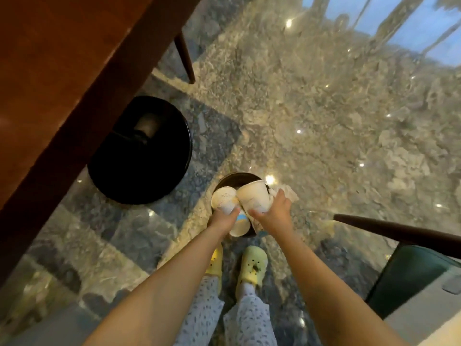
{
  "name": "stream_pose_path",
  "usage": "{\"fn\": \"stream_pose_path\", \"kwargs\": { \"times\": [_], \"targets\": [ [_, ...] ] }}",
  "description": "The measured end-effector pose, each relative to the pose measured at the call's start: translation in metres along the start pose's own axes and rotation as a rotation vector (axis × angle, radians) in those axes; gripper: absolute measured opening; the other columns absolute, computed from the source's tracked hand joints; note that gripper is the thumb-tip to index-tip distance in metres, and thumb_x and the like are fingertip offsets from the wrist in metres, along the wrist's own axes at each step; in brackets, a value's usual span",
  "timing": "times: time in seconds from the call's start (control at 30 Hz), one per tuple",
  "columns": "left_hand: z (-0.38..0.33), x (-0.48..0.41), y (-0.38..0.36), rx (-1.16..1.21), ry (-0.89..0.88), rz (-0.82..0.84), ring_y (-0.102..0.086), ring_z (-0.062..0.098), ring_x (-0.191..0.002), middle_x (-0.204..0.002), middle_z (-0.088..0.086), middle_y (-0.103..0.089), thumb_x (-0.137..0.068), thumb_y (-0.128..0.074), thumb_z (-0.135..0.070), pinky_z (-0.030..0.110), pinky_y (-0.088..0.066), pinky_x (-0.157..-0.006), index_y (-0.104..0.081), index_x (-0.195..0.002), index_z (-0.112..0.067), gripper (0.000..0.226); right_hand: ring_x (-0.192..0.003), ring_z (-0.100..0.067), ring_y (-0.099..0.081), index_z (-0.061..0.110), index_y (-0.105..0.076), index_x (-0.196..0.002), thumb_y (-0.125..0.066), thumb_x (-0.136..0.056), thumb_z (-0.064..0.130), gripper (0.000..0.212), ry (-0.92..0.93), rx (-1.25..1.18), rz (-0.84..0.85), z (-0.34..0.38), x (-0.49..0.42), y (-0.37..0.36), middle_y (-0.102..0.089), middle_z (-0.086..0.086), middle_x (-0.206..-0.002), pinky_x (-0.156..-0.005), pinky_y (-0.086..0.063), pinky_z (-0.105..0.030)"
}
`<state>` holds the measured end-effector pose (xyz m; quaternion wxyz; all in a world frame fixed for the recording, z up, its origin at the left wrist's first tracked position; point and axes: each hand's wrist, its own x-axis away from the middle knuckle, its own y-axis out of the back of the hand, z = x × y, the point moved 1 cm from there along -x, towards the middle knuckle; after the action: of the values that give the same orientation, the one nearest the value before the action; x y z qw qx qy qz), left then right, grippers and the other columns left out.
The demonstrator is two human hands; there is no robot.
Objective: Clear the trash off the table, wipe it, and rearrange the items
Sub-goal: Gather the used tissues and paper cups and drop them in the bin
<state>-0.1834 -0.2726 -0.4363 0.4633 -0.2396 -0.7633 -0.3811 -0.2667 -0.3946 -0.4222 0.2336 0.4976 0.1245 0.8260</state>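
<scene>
I look straight down at a small round trash bin [230, 178] on the marble floor. My left hand [223, 219] grips a white paper cup [223, 198] tipped over the bin's mouth. My right hand [274, 214] grips a second, larger white paper cup [254, 196], with a crumpled white tissue [289, 192] showing behind its fingers. A third paper cup with a blue band [240, 227] lies inside the bin beneath my hands. The brown wooden table [55, 71] fills the upper left.
The table's black round pedestal base [147, 156] stands on the floor left of the bin. A dark chair leg [185, 58] is at the top; a chair with a dark armrest [399, 231] and green seat is at the right. My feet in yellow-green clogs stand below the bin.
</scene>
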Motion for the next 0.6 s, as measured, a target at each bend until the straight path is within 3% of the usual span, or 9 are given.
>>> {"fn": "stream_pose_path", "kwargs": {
  "times": [0.13,0.2,0.27,0.33,0.6],
  "targets": [
    [0.032,-0.048,0.002,0.116,0.046,0.049,-0.053,0.032,-0.117,-0.137,0.01,-0.05,-0.068,-0.053,-0.061,0.049,-0.048,-0.098,-0.034,-0.14,-0.021,0.085,-0.142,-0.031,-0.02,0.008,-0.008,-0.149,-0.066,-0.082,0.045,0.096,0.003,0.084,0.069,-0.004,-0.017,-0.022,-0.007,-0.013,-0.157,-0.11,-0.03,-0.043],
    [0.025,-0.032,0.011,0.153,0.055,0.072,-0.052,0.031,-0.119,-0.142,0.007,-0.045,-0.074,-0.053,-0.056,0.048,-0.049,-0.098,-0.027,-0.144,-0.024,0.081,-0.143,-0.032,-0.02,0.01,-0.014,-0.149,-0.06,-0.086,0.048,0.087,-0.013,0.08,0.09,-0.005,-0.02,-0.027,-0.006,-0.013,-0.158,-0.111,-0.029,-0.044],
    [0.011,-0.013,0.016,0.189,0.03,0.099,-0.046,0.029,-0.126,-0.147,0.006,-0.037,-0.092,-0.048,-0.038,0.045,-0.046,-0.101,-0.024,-0.146,-0.021,0.061,-0.142,-0.032,-0.022,0.01,-0.021,-0.148,-0.053,-0.09,0.045,0.074,0.028,0.107,0.089,-0.006,-0.024,-0.029,-0.012,-0.014,-0.157,-0.111,-0.028,-0.042],
    [0.003,-0.009,0.016,0.191,0.014,0.127,-0.039,0.028,-0.133,-0.15,0.008,-0.032,-0.097,-0.043,-0.029,0.041,-0.043,-0.105,-0.025,-0.146,-0.018,0.053,-0.141,-0.029,-0.027,0.01,-0.024,-0.147,-0.047,-0.095,0.04,0.065,0.063,0.116,0.099,-0.007,-0.026,-0.031,-0.022,-0.012,-0.156,-0.111,-0.029,-0.039],
    [-0.008,0.002,0.016,-0.052,-0.074,0.156,-0.044,0.025,-0.128,-0.144,0.007,-0.043,-0.096,-0.044,-0.035,0.039,-0.044,-0.1,-0.039,-0.14,-0.02,0.046,-0.123,-0.03,-0.05,0.015,-0.031,-0.145,-0.039,-0.098,0.036,0.052,0.057,0.171,0.137,-0.006,-0.023,-0.023,-0.048,-0.013,-0.141,-0.097,-0.042,-0.038]
  ]
}}
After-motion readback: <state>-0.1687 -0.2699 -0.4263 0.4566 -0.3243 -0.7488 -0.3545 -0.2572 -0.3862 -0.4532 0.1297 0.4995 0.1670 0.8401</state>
